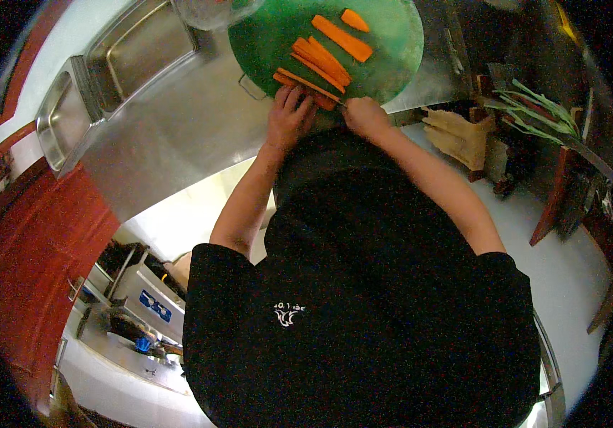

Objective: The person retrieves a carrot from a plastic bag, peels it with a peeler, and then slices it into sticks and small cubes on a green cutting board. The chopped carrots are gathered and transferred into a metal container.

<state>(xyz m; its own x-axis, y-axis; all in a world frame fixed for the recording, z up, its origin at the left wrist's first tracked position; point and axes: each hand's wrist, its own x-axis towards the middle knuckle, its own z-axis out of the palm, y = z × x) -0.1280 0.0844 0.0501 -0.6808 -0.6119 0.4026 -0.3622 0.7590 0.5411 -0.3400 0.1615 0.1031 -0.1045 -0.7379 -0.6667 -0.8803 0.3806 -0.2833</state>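
Observation:
A round green cutting board [397, 59] lies before me with several pieces of peeled carrot on it. My left hand [288, 115] is at the board's near edge, its bent fingers pressing down on a carrot piece [327, 101]. Just right of it, my right hand [366, 119] is closed in a fist around a knife [343, 104]; only a small part near the grip is discernible. A thin carrot strip [309, 84] runs along the held piece. Beyond it are long carrot slices [323, 60], a wide carrot slab [343, 38] and a short carrot end [355, 20].
The board rests on a stainless steel counter [178, 123]. Metal pans [140, 53] stand to the left, beside a clear container [215, 10] at the top. Green stalks [542, 112] and a brown cloth-like or paper-like piece [456, 136] are at the right. A red cabinet [44, 257] is at lower left.

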